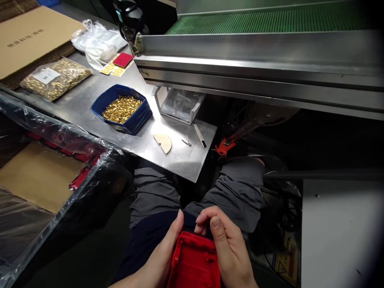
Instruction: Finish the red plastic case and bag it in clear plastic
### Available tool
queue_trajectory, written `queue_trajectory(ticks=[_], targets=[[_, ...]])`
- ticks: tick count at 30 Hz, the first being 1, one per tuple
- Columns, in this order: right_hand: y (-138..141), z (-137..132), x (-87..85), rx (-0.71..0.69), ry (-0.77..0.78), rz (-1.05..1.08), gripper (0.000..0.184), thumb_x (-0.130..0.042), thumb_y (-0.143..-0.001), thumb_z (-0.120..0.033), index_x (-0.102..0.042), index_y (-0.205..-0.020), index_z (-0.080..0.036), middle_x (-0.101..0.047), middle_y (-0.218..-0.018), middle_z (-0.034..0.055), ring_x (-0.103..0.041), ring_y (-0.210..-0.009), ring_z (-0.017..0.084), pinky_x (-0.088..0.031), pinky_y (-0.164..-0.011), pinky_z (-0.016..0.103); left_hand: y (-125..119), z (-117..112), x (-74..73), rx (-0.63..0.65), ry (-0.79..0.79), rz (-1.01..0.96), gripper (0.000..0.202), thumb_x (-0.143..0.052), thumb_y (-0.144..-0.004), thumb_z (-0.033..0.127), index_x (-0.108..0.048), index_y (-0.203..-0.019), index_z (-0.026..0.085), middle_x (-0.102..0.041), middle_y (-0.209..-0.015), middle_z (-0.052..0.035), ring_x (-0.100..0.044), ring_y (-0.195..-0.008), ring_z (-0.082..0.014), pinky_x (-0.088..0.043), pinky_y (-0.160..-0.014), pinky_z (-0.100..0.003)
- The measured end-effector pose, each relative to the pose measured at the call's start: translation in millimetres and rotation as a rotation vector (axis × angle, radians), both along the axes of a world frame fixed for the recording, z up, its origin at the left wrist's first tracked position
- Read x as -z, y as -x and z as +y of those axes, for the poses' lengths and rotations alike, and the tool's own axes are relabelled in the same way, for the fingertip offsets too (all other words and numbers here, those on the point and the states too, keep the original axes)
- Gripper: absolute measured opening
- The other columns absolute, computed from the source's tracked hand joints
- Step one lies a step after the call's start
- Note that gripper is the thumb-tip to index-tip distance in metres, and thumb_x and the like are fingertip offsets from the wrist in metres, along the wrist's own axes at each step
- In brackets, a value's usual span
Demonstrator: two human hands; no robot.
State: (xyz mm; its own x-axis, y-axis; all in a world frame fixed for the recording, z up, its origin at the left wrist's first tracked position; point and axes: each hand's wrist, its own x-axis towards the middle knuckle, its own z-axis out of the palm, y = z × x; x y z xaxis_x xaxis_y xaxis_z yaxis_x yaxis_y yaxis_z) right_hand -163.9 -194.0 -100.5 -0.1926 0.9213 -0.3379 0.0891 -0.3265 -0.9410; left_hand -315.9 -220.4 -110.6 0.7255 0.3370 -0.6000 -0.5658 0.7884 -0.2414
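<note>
A red plastic casing (pixel 196 262), hollow with a raised rim, lies between my hands over my lap, cut off by the bottom edge of the view. My left hand (pixel 160 258) grips its left side, thumb up along the edge. On the other side, my right hand (pixel 229 252) wraps the upper right corner with curled fingers; whether something small is in those fingers is hidden. On the metal table ahead, a blue bin (pixel 139 120) holds many small brass pieces (pixel 123 109). Nearer the table's corner are a cream half-round piece (pixel 164 143), a few metal pins (pixel 187 141) and a white-handled cutter (pixel 199 135).
A green conveyor (pixel 270 20) with a metal frame (pixel 255 76) crosses above the table. A grey tray (pixel 177 116) of clear bags sits beneath it. A plastic-lined box (pixel 90 196) with red parts stands left. Behind are a bag of brass pieces (pixel 72 76) and cardboard (pixel 39 36).
</note>
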Motion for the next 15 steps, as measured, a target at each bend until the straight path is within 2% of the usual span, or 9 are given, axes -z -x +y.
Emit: queue_trajectory(ticks=[3,7,9,12,15], targets=[[0,-2,3.2,0.042,0.001,-0.077,0.037,-0.042,-0.105,-0.046,-0.066,-0.091,-0.022,-0.058,-0.073,-0.0001,-0.056,-0.067,0.013,-0.044,-0.063,0.021,0,-1,3.7,0.034,0.068,0.035,0.076,-0.050,-0.086,0.077,-0.069,-0.111,0.007,-0.075,-0.090,-0.0137,-0.071,-0.092,-0.0302,-0.049,-0.089,-0.037],[-1,-3,8.0,-0.002,-0.020,0.018,0.037,-0.039,-0.106,-0.046,-0.068,-0.111,-0.024,-0.069,-0.087,0.0038,-0.064,-0.078,0.015,-0.050,-0.070,0.022,0,-2,7.0,0.014,0.066,0.059,0.070,-0.053,-0.088,0.072,-0.069,-0.117,0.011,-0.076,-0.091,-0.0116,-0.072,-0.091,-0.0286,-0.049,-0.088,-0.036],[-2,-3,9.3,-0.012,-0.021,0.006,0.037,-0.038,-0.106,-0.045,-0.069,-0.109,-0.024,-0.069,-0.085,0.0034,-0.064,-0.077,0.015,-0.049,-0.069,0.022,0,-1,5.3,0.029,0.075,0.070,0.070,-0.053,-0.088,0.072,-0.068,-0.118,0.010,-0.077,-0.091,-0.0114,-0.072,-0.090,-0.0273,-0.050,-0.084,-0.033],[-4,-3,10.4,0.030,-0.069,-0.118,0.034,-0.041,-0.106,-0.043,-0.068,-0.098,-0.024,-0.060,-0.074,-0.0005,-0.059,-0.066,0.012,-0.045,-0.061,0.021,0,1,-1.2,0.043,0.098,0.073,0.074,-0.051,-0.088,0.073,-0.069,-0.114,0.007,-0.077,-0.087,-0.0125,-0.071,-0.079,-0.0249,-0.049,-0.077,-0.030],[-5,-4,10.8,0.049,-0.121,-0.147,0.030,-0.043,-0.106,-0.039,-0.068,-0.100,-0.025,-0.062,-0.076,-0.0007,-0.060,-0.070,0.012,-0.046,-0.065,0.021,-1,5,-7.9,0.013,0.099,0.058,0.073,-0.048,-0.090,0.073,-0.069,-0.114,0.007,-0.076,-0.086,-0.0124,-0.071,-0.074,-0.0233,-0.049,-0.075,-0.030]])
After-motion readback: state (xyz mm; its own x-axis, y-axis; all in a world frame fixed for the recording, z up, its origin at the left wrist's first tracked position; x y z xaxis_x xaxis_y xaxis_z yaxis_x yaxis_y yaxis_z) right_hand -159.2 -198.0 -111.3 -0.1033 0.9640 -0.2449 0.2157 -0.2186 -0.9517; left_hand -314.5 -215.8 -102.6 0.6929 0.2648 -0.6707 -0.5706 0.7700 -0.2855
